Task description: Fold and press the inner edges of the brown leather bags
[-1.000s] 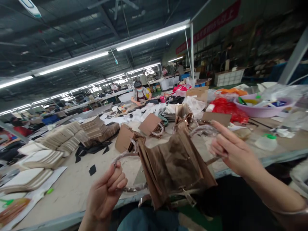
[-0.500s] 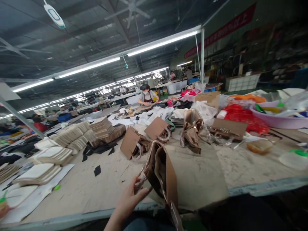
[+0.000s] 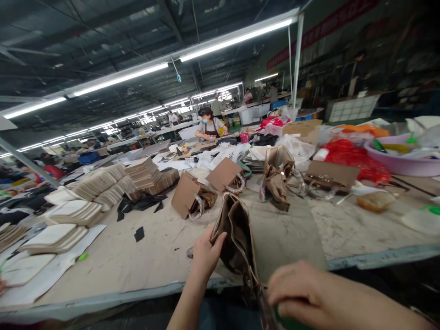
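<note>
A brown handbag [image 3: 237, 236] stands upright at the near edge of the worktable [image 3: 137, 266], its open mouth toward me. My left hand [image 3: 205, 253] grips its left side panel with thumb and fingers closed on the edge. My right hand [image 3: 302, 293] has come in at the bottom right, fingers curled over something green whose shape I cannot make out, close to the bag's lower corner and strap hardware. Three more brown bags [image 3: 192, 197] with plastic-wrapped handles lie further back on the table.
Stacks of cream and tan panels [image 3: 96, 190] fill the table's left half. A red plastic bag [image 3: 354, 160] and a pink basin [image 3: 402, 160] sit at the right. Black scraps [image 3: 139, 233] lie loose. A co-worker [image 3: 208, 123] stands at the far end.
My left hand has closed on the bag's side and stood the bag more upright. My right hand, out of view half a second ago, has returned at the bottom right.
</note>
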`<state>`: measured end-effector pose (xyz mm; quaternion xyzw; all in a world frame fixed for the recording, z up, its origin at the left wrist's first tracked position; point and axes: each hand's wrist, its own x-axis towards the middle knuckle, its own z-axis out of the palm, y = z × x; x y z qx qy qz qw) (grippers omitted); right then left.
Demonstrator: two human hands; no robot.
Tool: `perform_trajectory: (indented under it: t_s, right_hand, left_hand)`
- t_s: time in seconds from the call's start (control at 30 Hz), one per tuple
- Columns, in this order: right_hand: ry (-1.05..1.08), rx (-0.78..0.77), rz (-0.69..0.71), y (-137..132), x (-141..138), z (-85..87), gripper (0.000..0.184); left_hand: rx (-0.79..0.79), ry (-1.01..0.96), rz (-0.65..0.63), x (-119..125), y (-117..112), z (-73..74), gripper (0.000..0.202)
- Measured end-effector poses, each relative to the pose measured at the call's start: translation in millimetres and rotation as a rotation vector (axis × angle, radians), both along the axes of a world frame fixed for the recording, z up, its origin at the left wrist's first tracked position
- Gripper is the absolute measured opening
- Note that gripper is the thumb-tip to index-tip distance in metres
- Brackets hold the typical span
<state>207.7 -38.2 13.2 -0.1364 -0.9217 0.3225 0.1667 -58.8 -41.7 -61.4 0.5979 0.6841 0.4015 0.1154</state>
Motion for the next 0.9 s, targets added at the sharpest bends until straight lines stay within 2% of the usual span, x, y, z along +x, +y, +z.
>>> perform_trajectory:
  t_s: [0.1, 0.23, 0.33, 0.5, 0.9]
  right_hand:
    - [0.052, 0.095, -0.067, 35.8, -16.4, 17.5, 0.022]
    - [0.01, 0.369, -0.074, 68.6, -46.6, 17.1, 0.017]
    - [-0.061, 0.477, -0.053, 77.4, -60.3, 8.3, 0.015]
    - [-0.131, 0.56, -0.061, 87.5, -66.6, -2.6, 0.012]
    - [-0.216, 0.671, -0.026, 109.2, -72.8, -4.0, 0.008]
  left_hand:
    - [0.027, -0.02, -0.065, 4.6, -3.2, 2.1, 0.028]
    - [0.035, -0.069, -0.212, 7.5, -12.5, 8.5, 0.029]
    - [0.029, -0.074, -0.25, 8.6, -17.4, 7.7, 0.029]
    - [0.032, -0.07, -0.21, 14.5, -14.4, 2.2, 0.029]
    - [0.032, -0.056, -0.197, 21.6, -8.5, -0.3, 0.033]
